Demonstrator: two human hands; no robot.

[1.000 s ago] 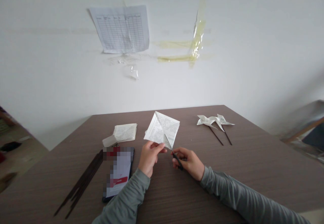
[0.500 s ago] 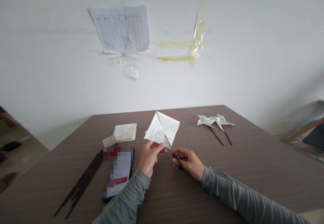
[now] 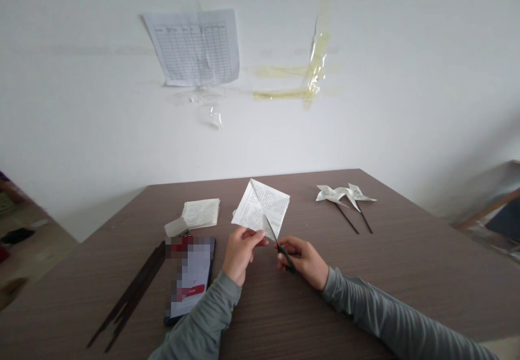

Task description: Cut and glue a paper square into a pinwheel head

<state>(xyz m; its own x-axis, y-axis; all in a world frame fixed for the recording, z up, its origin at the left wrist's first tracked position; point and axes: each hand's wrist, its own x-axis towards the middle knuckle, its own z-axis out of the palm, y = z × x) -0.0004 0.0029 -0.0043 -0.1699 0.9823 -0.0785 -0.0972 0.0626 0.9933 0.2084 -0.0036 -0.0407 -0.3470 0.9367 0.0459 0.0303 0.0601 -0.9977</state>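
Observation:
My left hand [image 3: 240, 255] pinches the lower corner of a square of printed paper [image 3: 260, 209], which is folded with creases and held up just above the table. My right hand [image 3: 303, 262] grips a pair of black-handled scissors [image 3: 284, 254]. Their thin blade runs up into the paper's lower right side, close to my left fingers. The scissors' handles are partly hidden inside my right fingers. The two hands are close together, a little apart at the fingertips.
On the brown wood-grain table [image 3: 365, 273] lie a stack of printed paper [image 3: 201, 213], a pixelated phone [image 3: 189, 278], several dark thin sticks [image 3: 134, 289] and paper pinwheels on sticks [image 3: 345, 194]. A white wall with a taped sheet [image 3: 193, 47] stands behind.
The scissors blade has gone slightly further along the paper, and the paper has turned a little clockwise. My hands have barely moved.

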